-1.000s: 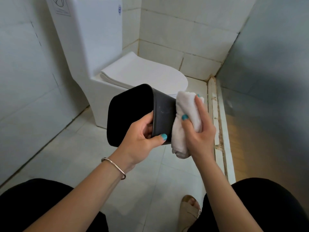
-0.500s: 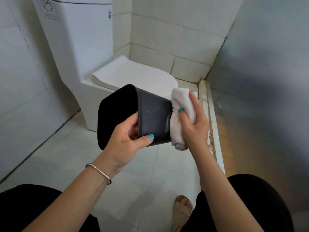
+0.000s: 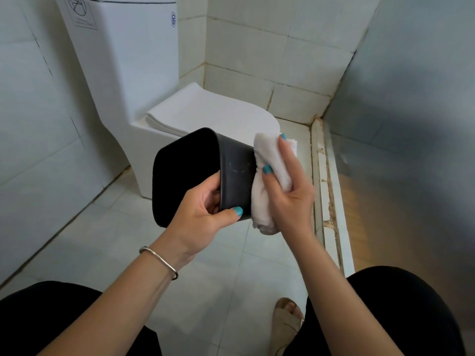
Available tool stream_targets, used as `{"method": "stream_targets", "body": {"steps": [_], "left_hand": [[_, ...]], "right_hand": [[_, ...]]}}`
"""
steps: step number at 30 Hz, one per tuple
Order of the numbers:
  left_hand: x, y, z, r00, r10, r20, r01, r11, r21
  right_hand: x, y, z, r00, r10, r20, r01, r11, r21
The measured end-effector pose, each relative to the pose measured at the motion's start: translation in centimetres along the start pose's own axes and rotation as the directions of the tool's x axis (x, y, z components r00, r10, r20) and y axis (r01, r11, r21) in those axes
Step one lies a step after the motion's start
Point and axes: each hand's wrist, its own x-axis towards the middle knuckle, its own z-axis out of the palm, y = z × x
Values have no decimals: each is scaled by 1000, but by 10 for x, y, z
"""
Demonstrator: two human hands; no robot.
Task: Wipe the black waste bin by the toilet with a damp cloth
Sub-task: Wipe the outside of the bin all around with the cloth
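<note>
The black waste bin (image 3: 235, 173) is held off the floor, tipped on its side with its dark opening facing me. My left hand (image 3: 203, 219) grips its rim, fingers inside and thumb on the outer wall. Faint pale streaks show on that outer wall. My right hand (image 3: 288, 191) holds a folded white cloth (image 3: 267, 173) and presses it against the bin's outer wall near its base end. The bin's base is hidden behind the cloth.
A white toilet (image 3: 144, 80) with its lid down stands just behind the bin, against tiled walls. A raised threshold strip (image 3: 326, 191) runs along the floor on the right. My knees in black and a sandalled foot (image 3: 288, 319) sit at the bottom.
The cloth in my right hand has slid a little along the bin's outer wall, and the bin stays in my left hand's grip. The view has shifted slightly.
</note>
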Motion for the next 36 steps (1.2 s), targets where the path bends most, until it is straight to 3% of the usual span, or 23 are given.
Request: {"method": "stream_targets", "body": {"steps": [2, 6, 8, 11, 13, 18, 24, 26, 30, 36], "left_hand": [[-4, 0, -2, 1000, -9, -2, 9, 1000, -19], [-11, 0, -2, 999, -8, 33, 7, 1000, 18], [-8, -2, 0, 999, -16, 31, 16, 1000, 12], [-4, -5, -2, 1000, -28, -9, 28, 999, -44], [-7, -5, -5, 999, -36, -29, 34, 997, -63], [-12, -6, -7, 998, -64, 16, 64, 998, -8], [-6, -6, -8, 998, -53, -31, 52, 998, -39], [-9, -4, -13, 998, -42, -53, 40, 998, -49], [-13, -2, -13, 999, -32, -19, 32, 999, -1], [-9, -6, -21, 997, -42, -60, 43, 999, 7]], "right_hand": [[7, 12, -9, 1000, 10, 14, -10, 1000, -12], [15, 31, -21, 952, 280, -122, -283, 959, -7], [6, 19, -12, 971, 220, -96, -219, 976, 22], [-6, -2, -2, 999, -38, 17, 37, 997, 61], [-2, 4, -5, 991, -110, 78, 107, 993, 40], [12, 32, -17, 982, 185, -41, -186, 982, -19], [0, -8, 9, 988, -101, 118, 88, 990, 114], [12, 3, 6, 987, -92, 128, 81, 993, 88], [18, 10, 5, 997, 78, 28, -79, 995, 53], [7, -22, 24, 978, -124, 167, 103, 986, 130]]}}
